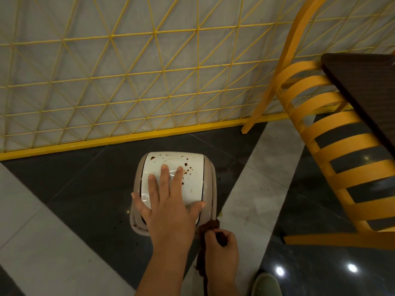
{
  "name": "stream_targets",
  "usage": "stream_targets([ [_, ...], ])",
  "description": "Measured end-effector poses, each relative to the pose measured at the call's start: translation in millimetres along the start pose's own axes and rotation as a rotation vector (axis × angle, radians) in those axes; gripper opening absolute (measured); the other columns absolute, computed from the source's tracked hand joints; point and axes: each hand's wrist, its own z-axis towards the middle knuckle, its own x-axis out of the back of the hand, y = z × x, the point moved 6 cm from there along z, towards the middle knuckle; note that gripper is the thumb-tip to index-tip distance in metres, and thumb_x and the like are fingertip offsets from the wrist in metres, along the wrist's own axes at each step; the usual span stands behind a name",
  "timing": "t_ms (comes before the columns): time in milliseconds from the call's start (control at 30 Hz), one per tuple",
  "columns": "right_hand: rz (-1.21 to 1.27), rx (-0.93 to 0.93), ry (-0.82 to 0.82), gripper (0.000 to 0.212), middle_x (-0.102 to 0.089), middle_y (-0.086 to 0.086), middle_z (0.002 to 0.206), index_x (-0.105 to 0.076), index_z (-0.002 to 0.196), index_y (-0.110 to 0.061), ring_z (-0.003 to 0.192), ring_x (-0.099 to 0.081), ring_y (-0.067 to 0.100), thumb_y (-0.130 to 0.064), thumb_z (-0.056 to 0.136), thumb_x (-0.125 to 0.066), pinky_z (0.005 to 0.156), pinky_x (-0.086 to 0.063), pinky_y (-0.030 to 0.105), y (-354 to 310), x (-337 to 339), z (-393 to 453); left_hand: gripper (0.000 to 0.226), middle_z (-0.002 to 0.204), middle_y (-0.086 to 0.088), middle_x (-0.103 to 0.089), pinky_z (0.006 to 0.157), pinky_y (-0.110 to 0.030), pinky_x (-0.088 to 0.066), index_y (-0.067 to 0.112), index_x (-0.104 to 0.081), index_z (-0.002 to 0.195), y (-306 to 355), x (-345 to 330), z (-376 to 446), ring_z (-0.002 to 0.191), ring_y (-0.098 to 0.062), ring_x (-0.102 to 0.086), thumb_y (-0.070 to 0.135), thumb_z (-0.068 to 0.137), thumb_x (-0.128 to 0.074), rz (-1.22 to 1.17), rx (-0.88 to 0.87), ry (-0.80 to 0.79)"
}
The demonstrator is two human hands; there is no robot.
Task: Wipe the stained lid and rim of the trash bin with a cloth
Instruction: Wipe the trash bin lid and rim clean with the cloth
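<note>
Trash bin (210, 189) on dark floor near yellow fence; left hand (168, 201) spread flat on stained lid (188, 182), right hand (222, 242) clenched around brown cloth (211, 226) at near rim. Risk: swing lid tips under palm, cloth smears stains

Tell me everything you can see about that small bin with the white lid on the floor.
The small beige plastic trash bin stands upright on the dark floor tile near the yellow lattice fence. Its glossy white curved lid is closed and spattered with brown spots. The left hand lies flat, fingers spread, on the lid. The right hand presses a brown cloth against the bin's near rim.
</note>
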Motion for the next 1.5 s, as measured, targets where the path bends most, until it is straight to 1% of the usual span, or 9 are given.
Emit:
stream_targets([
  [200,0.023,-0.079,-0.022,0.014,-0.066,0.009,0.074,-0.058,0.074,-0.020,0.073,-0.065,0.031,-0.018,0.074,-0.072,0.077,-0.055,0.048,0.3,-0.6,-4.7,0.090,0.158,0.010,0.016,0.108,-0.055,0.019,0.043,0.006,0.146,-0.1,-0.7,0.4,0.144,-0.020,0.019,0.064,0.080,-0.052,-0.003,0.013,-0.010],
  [467,0.115,0.027,-0.095,0.005,-0.067,0.013,0.084,-0.057,0.089,-0.025,0.079,-0.065,0.038,-0.022,0.085,-0.060,0.071,-0.057,0.056,-35.6,1.5,13.7,0.090,0.157,0.010,0.018,0.105,-0.053,0.022,0.042,0.007,0.147,0.4,-1.3,-0.7,0.144,-0.019,0.022,0.062,0.082,-0.053,-0.003,0.013,0.007],
  [633,-0.002,0.080,-0.142,0.007,-0.071,0.002,0.088,-0.061,0.088,-0.040,0.087,-0.068,0.032,-0.043,0.082,-0.062,0.079,-0.055,0.056,-27.9,-1.2,24.2,0.091,0.157,0.010,0.019,0.107,-0.055,0.020,0.042,0.007,0.146,0.0,-3.0,0.8,0.143,-0.020,0.023,0.060,0.082,-0.054,-0.005,0.029,-0.002],
  [733,0.015,0.007,-0.156,0.024,-0.071,0.002,0.086,-0.063,0.089,-0.040,0.086,-0.068,0.033,-0.057,0.071,-0.062,0.079,-0.055,0.057,-5.0,-1.6,17.9,0.091,0.157,0.010,0.019,0.106,-0.054,0.021,0.043,0.007,0.146,0.2,-3.5,2.0,0.143,-0.020,0.024,0.060,0.082,-0.055,-0.011,0.030,-0.004],
  [900,0.003,0.092,-0.215,0.009,-0.071,0.005,0.080,-0.069,0.084,-0.028,0.080,-0.067,0.031,-0.029,0.085,-0.061,0.078,-0.056,0.055,-43.9,0.6,28.2,0.091,0.157,0.010,0.018,0.105,-0.053,0.022,0.043,0.006,0.146,0.1,-3.6,1.1,0.143,-0.019,0.023,0.060,0.081,-0.056,-0.013,0.025,-0.001],
  [1067,-0.059,0.112,-0.268,0.013,-0.071,0.007,0.075,-0.069,0.080,-0.028,0.076,-0.067,0.034,-0.034,0.087,-0.061,0.075,-0.057,0.052,-70.1,-2.2,35.9,0.091,0.157,0.010,0.019,0.104,-0.052,0.023,0.042,0.007,0.147,0.5,-3.2,0.9,0.143,-0.019,0.025,0.059,0.082,-0.055,-0.019,0.029,-0.013],
  [1200,-0.063,0.030,-0.320,0.018,-0.069,0.016,0.077,-0.070,0.080,-0.017,0.069,-0.064,0.035,-0.031,0.087,-0.061,0.064,-0.056,0.041,-53.5,4.5,28.4,0.092,0.157,0.010,0.020,0.107,-0.054,0.020,0.044,0.007,0.146,0.8,-2.4,3.6,0.143,-0.020,0.024,0.058,0.081,-0.057,-0.022,0.015,-0.020],
  [1367,-0.047,0.035,-0.294,0.011,-0.068,0.014,0.080,-0.068,0.087,-0.018,0.073,-0.064,0.034,-0.025,0.087,-0.059,0.074,-0.055,0.050,-30.6,0.0,10.3,0.092,0.157,0.013,0.016,0.106,-0.053,0.023,0.045,0.000,0.145,-4.8,0.9,2.7,0.143,-0.018,0.024,0.055,0.077,-0.061,-0.042,-0.034,-0.044],
  [1500,-0.008,-0.022,-0.280,0.009,-0.068,0.014,0.079,-0.066,0.089,-0.015,0.069,-0.065,0.031,-0.020,0.089,-0.058,0.066,-0.057,0.041,-18.6,-0.8,-8.6,0.092,0.157,0.014,0.011,0.106,-0.050,0.023,0.046,-0.003,0.144,-6.4,3.5,2.4,0.144,-0.017,0.019,0.062,0.074,-0.062,-0.055,-0.044,-0.045],
])
